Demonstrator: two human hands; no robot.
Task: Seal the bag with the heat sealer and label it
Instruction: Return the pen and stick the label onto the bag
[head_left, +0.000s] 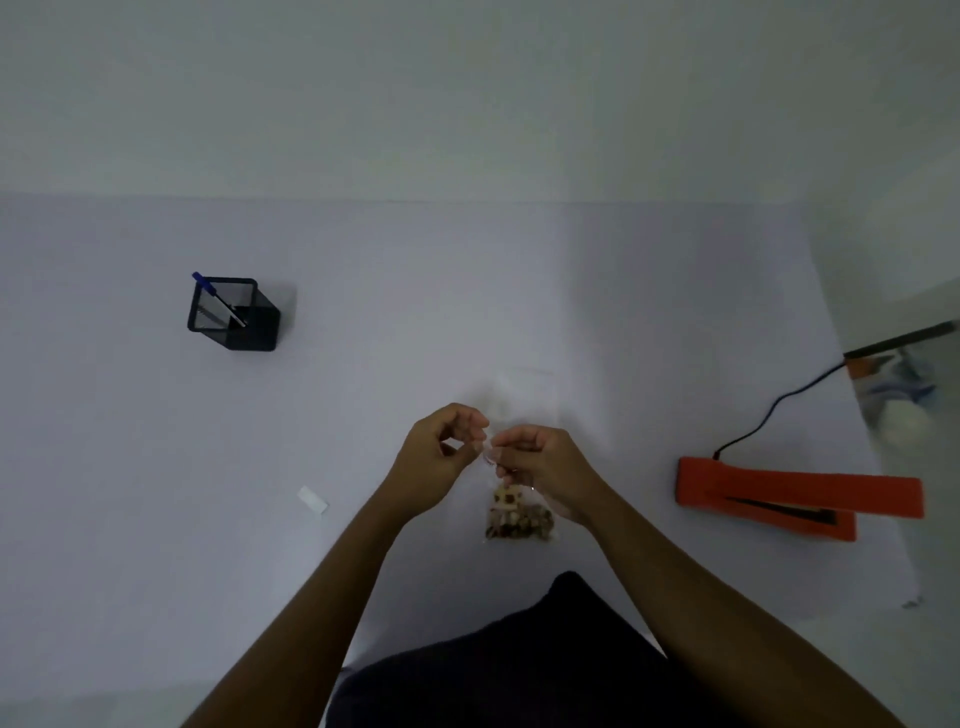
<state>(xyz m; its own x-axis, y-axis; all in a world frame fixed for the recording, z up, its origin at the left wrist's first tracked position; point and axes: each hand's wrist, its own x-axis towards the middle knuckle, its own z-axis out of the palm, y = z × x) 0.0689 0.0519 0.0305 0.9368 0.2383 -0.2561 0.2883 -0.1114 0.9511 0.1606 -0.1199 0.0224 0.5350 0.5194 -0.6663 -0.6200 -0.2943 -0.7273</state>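
Plastic, thin and clear, makes up the bag (519, 512) I hold above the white table (156, 441), straight in front of me. Its lower part is packed with small brown and tan pieces; the upper part is see-through and nearly vanishes against the table. My right hand (540, 462) has its fingers curled round the bag's neck and pinches it. My left hand (441, 457) has thumb and fingertips drawn together at the bag's top edge, pinching the plastic there, though the film is so faint I can barely trace it.

The bag's mouth is hidden between my fingers, so I cannot tell whether it gapes or lies flat. A second clear sheet or bag (524, 395) seems to lie on the table just beyond my hands, hard to make out. At the far right edge, some blurred things sit cut off by the frame.

I count one orange heat sealer (800, 496) to my right, its black cord (769, 410) trailing away; one small white label (312, 500) to my left; one black pen holder (234, 314) further left, with one blue-capped pen (218, 299) in it.
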